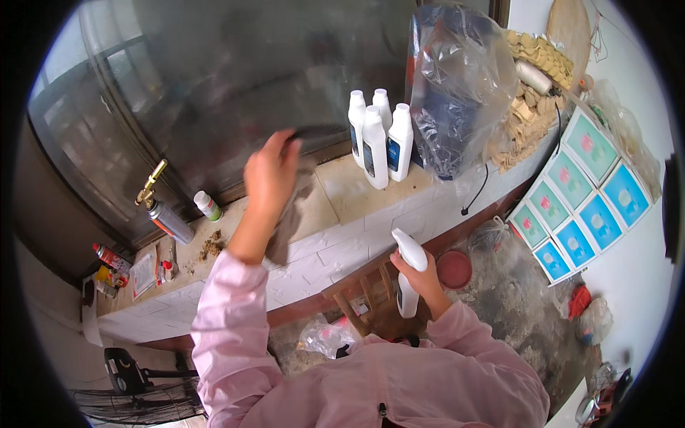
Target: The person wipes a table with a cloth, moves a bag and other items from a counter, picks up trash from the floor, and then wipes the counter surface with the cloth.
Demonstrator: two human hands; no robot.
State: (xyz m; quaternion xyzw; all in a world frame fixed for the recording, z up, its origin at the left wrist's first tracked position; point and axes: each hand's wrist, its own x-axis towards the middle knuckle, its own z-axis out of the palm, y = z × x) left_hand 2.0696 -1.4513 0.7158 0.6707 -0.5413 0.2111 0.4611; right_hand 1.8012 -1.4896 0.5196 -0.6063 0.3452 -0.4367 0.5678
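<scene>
My left hand (270, 174) is raised in front of the glass pane (257, 69), above the tiled ledge (342, 206). Its fingertips pinch a dark thing (321, 132) that is blurred; I cannot tell its material. Lower and to the right, my right hand (425, 281) grips a white spray bottle (409, 297) around its neck, with the white spray head (411, 250) tilted up and leftward. Between the hands and the pane, several white plastic bottles (375, 152) with white caps and dark labels stand upright on the ledge. A brown-grey patch (291, 214) shows below my left hand.
At left on the ledge are a gas torch (171, 222), a small white-capped can (208, 207), brown crumbs (212, 246) and a red-capped can (111, 258). A plastic-wrapped bundle (455, 101) stands right. Below are a wooden chair (358, 305) and red basin (454, 270).
</scene>
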